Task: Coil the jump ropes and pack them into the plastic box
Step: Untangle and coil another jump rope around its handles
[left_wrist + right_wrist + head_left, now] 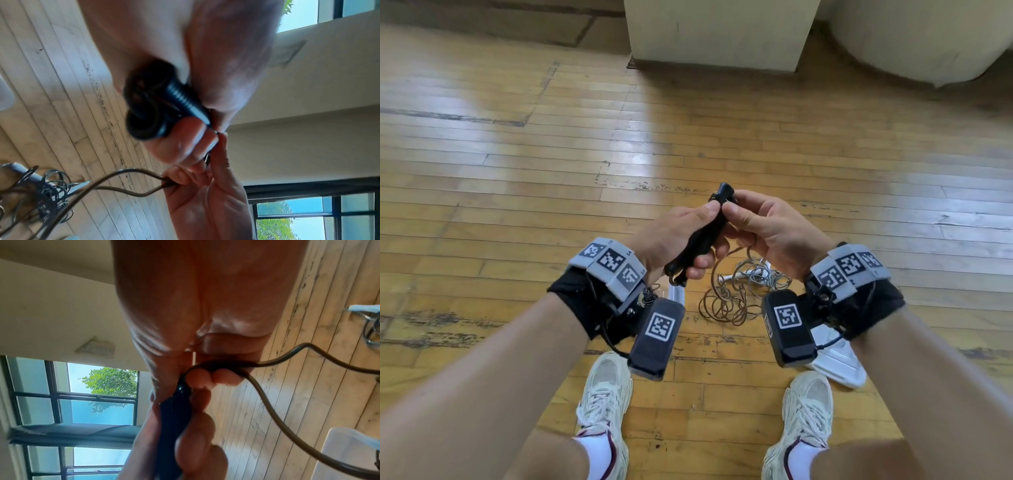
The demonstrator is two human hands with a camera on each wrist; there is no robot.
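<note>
Both hands clamp black ribbed plastic handles; thin brown springy cord looks tangle-prone, so grab near handles.

Worn wooden floor — pale sneakers, cream pillar base.

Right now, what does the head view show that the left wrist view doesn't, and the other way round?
Only the head view shows both wrist bands, the shoes, the white box lid on the floor and the pillar base. Only the left wrist view shows the windows, the wall, and the round butt ends of the two black handles. Both show the left hand gripping the black handles, the right hand holding the brown rope, and the tangled ropes on the wooden floor.
</note>
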